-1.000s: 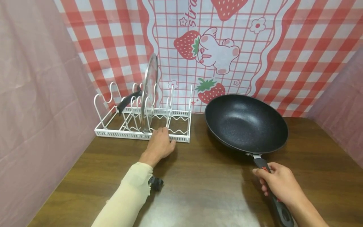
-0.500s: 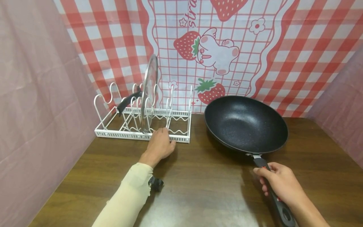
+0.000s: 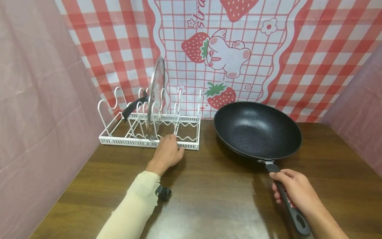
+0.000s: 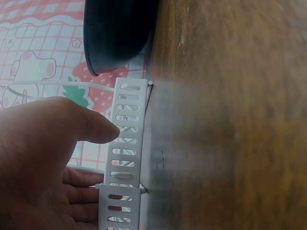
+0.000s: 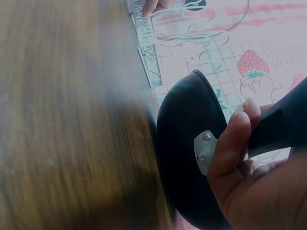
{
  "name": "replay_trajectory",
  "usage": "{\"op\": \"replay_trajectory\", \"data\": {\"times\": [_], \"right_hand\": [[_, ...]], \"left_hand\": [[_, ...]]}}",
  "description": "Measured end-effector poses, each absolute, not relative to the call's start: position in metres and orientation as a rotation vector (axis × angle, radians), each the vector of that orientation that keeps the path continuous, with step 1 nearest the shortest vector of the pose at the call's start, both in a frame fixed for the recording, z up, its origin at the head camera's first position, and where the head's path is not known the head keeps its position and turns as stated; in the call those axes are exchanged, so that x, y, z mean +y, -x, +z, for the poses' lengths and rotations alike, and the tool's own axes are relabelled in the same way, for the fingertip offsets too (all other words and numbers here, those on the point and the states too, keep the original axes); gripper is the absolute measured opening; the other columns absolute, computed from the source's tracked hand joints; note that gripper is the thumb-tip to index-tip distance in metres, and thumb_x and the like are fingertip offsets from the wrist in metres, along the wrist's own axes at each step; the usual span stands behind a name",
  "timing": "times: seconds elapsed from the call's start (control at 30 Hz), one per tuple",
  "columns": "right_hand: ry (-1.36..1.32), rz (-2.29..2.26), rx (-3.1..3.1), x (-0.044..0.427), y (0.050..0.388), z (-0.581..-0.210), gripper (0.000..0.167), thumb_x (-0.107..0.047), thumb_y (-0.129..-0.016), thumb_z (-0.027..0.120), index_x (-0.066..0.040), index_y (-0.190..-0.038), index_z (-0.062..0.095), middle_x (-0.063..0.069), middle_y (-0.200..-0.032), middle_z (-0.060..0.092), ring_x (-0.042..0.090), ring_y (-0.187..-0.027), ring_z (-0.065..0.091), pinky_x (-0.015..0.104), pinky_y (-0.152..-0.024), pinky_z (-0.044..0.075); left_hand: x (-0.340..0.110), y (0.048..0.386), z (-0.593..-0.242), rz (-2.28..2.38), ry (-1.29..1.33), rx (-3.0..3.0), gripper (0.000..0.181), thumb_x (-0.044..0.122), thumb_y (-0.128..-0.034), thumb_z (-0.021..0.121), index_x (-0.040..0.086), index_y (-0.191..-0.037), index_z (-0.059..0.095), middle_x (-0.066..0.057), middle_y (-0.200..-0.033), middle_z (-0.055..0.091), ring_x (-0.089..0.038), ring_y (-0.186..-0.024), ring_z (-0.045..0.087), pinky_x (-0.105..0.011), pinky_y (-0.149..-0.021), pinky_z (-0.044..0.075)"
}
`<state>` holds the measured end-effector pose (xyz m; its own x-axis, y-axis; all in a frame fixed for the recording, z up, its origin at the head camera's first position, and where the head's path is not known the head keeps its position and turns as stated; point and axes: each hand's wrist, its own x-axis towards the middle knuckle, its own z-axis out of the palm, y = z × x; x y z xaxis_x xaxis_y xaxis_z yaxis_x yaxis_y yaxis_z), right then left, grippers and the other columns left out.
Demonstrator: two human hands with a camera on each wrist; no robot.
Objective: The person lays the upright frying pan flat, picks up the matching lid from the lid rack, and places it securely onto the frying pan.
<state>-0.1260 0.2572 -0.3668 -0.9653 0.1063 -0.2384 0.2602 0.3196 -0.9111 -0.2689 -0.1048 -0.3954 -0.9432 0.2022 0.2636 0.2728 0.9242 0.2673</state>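
Observation:
My left hand (image 3: 167, 152) grips the front rail of a white wire pot rack (image 3: 128, 142); in the left wrist view its thumb (image 4: 98, 125) lies on the slotted rail while the other fingers go behind it. A glass lid (image 3: 156, 96) with a metal rim stands on edge in the rack. My right hand (image 3: 295, 189) holds the black handle (image 3: 293, 212) of a deep black frying pan (image 3: 258, 132), to the right of the rack. The right wrist view shows the fingers curled around the handle near its metal bracket (image 5: 204, 151).
The brown wooden table (image 3: 209, 199) lies under everything. A red-and-white checked cloth with strawberries (image 3: 221, 96) hangs directly behind the rack and pan. Pink cloth (image 3: 38, 116) hangs along the left side, and more hangs at the right. A black handle (image 3: 134, 106) leans inside the rack's left part.
My right hand has shifted slightly on the pan's handle, its thumb now lying over the top. The pan has moved very little. My left hand stays on the rack's rail.

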Motion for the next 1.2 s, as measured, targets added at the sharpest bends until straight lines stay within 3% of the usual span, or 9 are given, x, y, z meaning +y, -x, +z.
{"op": "replay_trajectory", "data": {"times": [1.2], "right_hand": [[-0.214,-2.094,2.031,0.274,0.134,-0.373,0.018,-0.016,-0.106,0.044,-0.005,-0.095,0.052,0.005,-0.073,0.063,0.016,-0.060,0.065,0.036,-0.060,0.060]], "left_hand": [[-0.105,0.266,-0.394,-0.433,0.378,-2.841,0.042,0.025,-0.0890,0.068,-0.010,-0.110,0.057,-0.023,-0.103,0.062,-0.038,-0.103,0.059,-0.048,-0.101,0.041]]}}
